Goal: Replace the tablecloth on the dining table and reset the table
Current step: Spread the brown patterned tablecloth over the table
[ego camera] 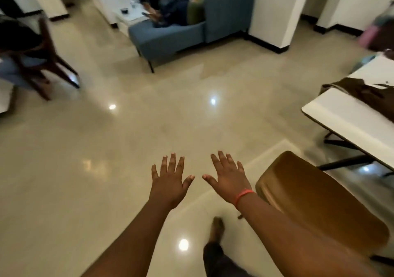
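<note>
Left hand point(169, 181) & right hand point(229, 179) splayed flat, palms down, grasping nothing, over bare floor point(128, 148); brown chair point(315, 197) just right of them, btwn hands & white dining table point(349, 116); dark cloth point(366, 94) crumpled on tabletop; blue sofa point(191, 27) well beyond.

Cloth point(360, 91) on table point(341, 118), chair point(315, 195) beside.

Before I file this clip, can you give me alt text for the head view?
Both hands, left hand and right hand, are held out open and empty, fingers spread, above a glossy tiled floor. To the right stand a brown chair and a white table bearing a crumpled dark brown cloth; a blue sofa stands beyond.
</note>
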The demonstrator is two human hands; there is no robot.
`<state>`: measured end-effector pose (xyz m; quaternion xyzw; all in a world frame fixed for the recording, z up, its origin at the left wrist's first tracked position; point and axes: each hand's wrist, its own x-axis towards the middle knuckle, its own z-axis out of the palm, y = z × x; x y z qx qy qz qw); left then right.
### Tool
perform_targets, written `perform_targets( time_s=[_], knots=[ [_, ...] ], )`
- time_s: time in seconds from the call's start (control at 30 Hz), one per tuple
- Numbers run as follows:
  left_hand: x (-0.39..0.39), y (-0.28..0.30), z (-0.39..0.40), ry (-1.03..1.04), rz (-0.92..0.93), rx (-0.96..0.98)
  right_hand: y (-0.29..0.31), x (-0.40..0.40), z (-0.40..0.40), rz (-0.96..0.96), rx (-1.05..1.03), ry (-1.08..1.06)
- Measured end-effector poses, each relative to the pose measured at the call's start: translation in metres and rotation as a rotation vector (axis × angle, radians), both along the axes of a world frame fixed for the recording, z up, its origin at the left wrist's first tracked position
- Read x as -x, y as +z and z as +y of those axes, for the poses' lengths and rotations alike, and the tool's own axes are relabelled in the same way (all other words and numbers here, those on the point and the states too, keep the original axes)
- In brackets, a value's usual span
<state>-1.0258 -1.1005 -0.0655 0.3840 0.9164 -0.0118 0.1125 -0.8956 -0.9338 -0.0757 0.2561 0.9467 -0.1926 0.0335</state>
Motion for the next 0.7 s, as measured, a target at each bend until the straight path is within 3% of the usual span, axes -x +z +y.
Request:
perform_targets(
  time_s=[0.37, 0.57, 0.7],
  knots=[
    [0.212, -0.025, 0.235, -0.170, -0.029, 0.077, -0.037, 0.132, 0.241, -0.103, 0.099, -0.325],
    [0.309, -0.028, 0.430, -0.460, -0.008, 0.096, -0.043, 0.197, 0.369, -0.050, 0.143, -0.643],
    [0.327, -0.026, 0.561, -0.727, -0.016, 0.054, -0.038, 0.221, 0.439, -0.008, 0.111, -0.871]
  ],
)
